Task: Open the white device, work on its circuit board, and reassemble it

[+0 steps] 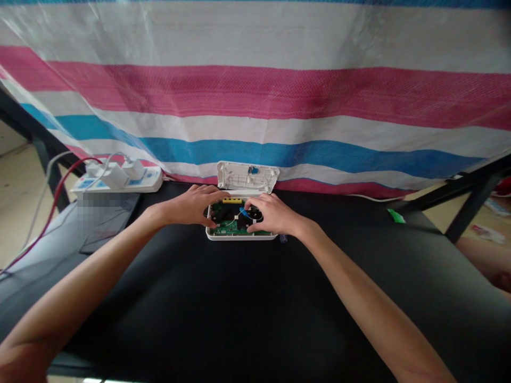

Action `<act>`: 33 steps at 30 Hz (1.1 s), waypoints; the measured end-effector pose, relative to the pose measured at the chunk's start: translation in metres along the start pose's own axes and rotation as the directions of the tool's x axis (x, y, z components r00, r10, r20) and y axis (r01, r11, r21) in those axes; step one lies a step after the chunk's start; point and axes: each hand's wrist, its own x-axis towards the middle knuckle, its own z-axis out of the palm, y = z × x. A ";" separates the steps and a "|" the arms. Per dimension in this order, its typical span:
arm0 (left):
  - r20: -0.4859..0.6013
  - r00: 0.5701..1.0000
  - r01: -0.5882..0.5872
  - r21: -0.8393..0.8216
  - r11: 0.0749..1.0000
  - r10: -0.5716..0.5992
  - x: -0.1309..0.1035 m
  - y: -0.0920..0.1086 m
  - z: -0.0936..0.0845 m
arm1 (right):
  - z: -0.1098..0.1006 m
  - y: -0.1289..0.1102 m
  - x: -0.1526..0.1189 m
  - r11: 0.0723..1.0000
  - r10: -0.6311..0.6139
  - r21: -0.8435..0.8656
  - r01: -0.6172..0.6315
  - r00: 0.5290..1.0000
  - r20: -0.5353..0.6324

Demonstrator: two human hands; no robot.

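An opened white plastic device case point(241, 238) lies on the black tabletop, with a green circuit board point(224, 231) inside it. My left hand point(194, 205) curves around the left end, thumb on the board near the front edge and fingers at the back. At the right end, my right hand point(273, 213) grips across the board, thumb at the front and curled fingers further back. Between the hands, a thin white cable with a blue connector point(243, 211) crosses black parts. A yellow port strip point(232, 201) runs along the back. Behind stands the white cover point(247, 178), its inner side showing.
At the back left, a white power strip point(149, 182) carries plugged-in chargers and cables. A dark flat device point(117, 218) lies in front of it. A small clear object point(283, 239) touches the case's right side. Further right is a green packet point(396, 215). Striped sheeting point(255, 90) hangs behind.
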 end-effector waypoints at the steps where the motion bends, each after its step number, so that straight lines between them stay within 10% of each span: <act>1: -0.009 1.000 0.001 0.000 1.000 -0.001 -0.001 -0.002 -0.001 | -0.001 0.001 -0.001 1.000 -0.001 0.015 0.001 1.000 -0.009; 20: -0.041 0.985 0.169 0.036 0.985 -0.167 0.006 -0.006 0.008 | 0.002 0.003 -0.002 0.999 0.031 0.017 -0.031 0.999 0.012; 33: -0.039 0.977 0.212 0.063 0.975 -0.210 0.009 0.002 0.012 | -0.030 0.033 -0.012 0.998 0.067 -0.005 -0.070 0.968 -0.241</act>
